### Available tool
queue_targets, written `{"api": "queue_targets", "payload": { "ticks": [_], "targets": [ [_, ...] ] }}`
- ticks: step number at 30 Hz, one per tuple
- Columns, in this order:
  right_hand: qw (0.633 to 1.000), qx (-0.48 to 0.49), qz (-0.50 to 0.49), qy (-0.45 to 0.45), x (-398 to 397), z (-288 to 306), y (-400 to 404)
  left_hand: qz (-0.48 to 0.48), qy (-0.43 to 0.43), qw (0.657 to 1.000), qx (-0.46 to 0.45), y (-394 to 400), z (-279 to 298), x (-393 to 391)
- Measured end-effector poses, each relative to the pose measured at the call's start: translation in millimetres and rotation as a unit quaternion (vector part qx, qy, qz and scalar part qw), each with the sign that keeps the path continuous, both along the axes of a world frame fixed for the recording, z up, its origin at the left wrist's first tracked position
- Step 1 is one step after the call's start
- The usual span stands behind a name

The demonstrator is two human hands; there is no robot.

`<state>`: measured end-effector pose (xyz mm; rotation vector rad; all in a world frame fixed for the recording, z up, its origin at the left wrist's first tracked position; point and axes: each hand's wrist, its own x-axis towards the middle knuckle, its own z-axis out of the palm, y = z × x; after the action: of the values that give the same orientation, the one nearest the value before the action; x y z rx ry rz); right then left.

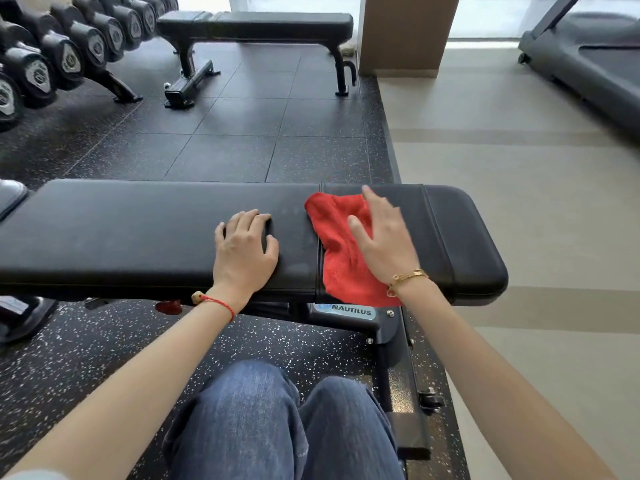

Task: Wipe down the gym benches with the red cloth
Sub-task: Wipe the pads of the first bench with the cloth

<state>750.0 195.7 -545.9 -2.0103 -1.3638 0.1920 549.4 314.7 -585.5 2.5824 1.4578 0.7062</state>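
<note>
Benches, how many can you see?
2. The near bench lies under the hands and the red cloth; the far bench stands beside the dumbbell rack.

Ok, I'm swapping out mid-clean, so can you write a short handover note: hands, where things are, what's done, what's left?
Left hand: flat and bare on the near bench, bracing.
Right hand: fingers straight, pressing the red cloth onto the pad by the seam; the cloth's near edge hangs over the front.
Done: cannot tell which parts are already wiped.
Left: finish this bench, then the far bench by the dumbbell rack.
</note>
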Motion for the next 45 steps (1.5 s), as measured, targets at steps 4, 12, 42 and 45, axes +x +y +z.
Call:
{"api": "queue_targets", "payload": {
  "ticks": [4, 12, 42, 45],
  "targets": [
    [0.988, -0.133, -0.068, -0.048, 15, -11, -7, -0.001, -0.002, 1.0, 0.006, 0, -2, 0],
    [0.998, -0.05, -0.031, -0.01, 6, -16, -11, 0.001, -0.008, 1.0, 0.009, -1, -2, -1],
    [0.951, -0.098, -0.123, 0.266, -30, 100, 19, -0.027, -0.03, 0.995, -0.091, -10, 119, -31],
    [0.933, -0.082, -0.13, 0.324, -45, 159, 12, -0.052, -0.021, 0.99, -0.132, -16, 181, -43]
  ]
}}
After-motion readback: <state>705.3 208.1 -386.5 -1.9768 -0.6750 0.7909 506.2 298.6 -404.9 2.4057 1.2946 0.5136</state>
